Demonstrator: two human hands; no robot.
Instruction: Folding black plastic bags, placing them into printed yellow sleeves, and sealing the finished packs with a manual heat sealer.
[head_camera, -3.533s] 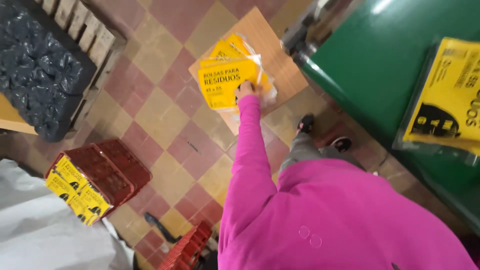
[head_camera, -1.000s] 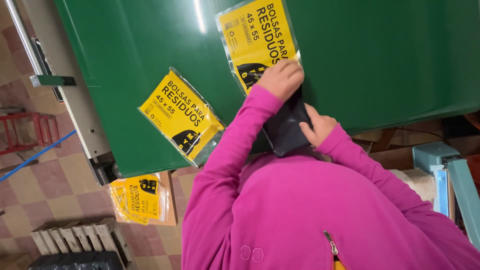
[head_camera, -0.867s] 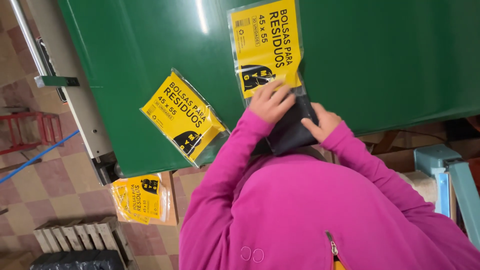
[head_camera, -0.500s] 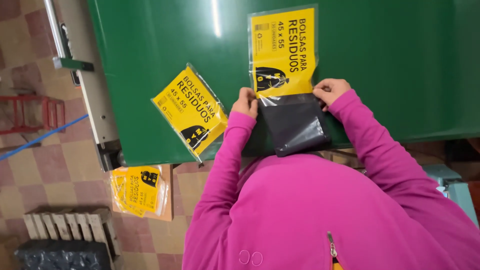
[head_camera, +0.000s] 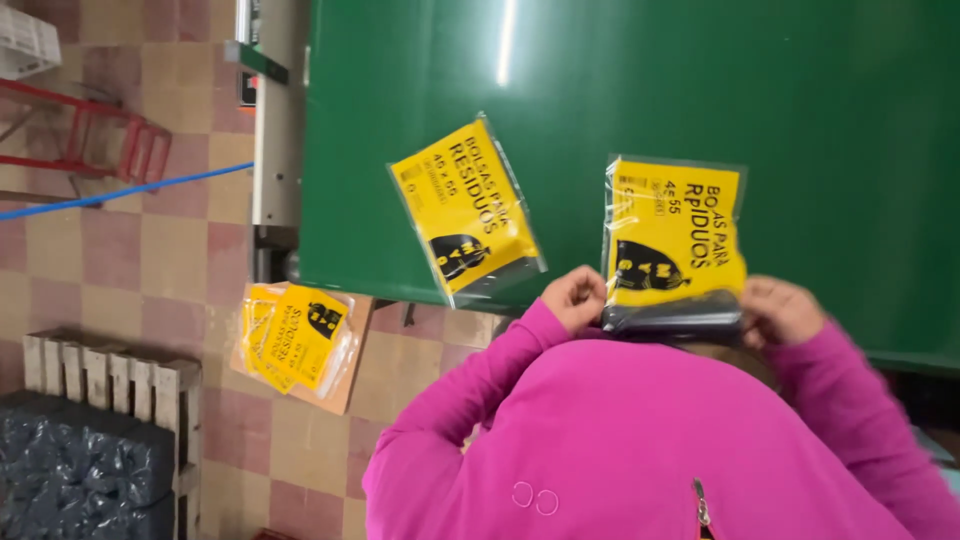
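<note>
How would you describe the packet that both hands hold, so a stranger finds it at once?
Look at the big green table. At its near edge, the flat yellow plastic packet lies straight between the left hand and right hand. The other packet lies tilted, untouched.

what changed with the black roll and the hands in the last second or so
The black folded bags have slid into the clear yellow packet, with only a dark strip left showing. Left hand and right hand shifted to grip the packet's open end. The second packet stayed on the green table.
</note>
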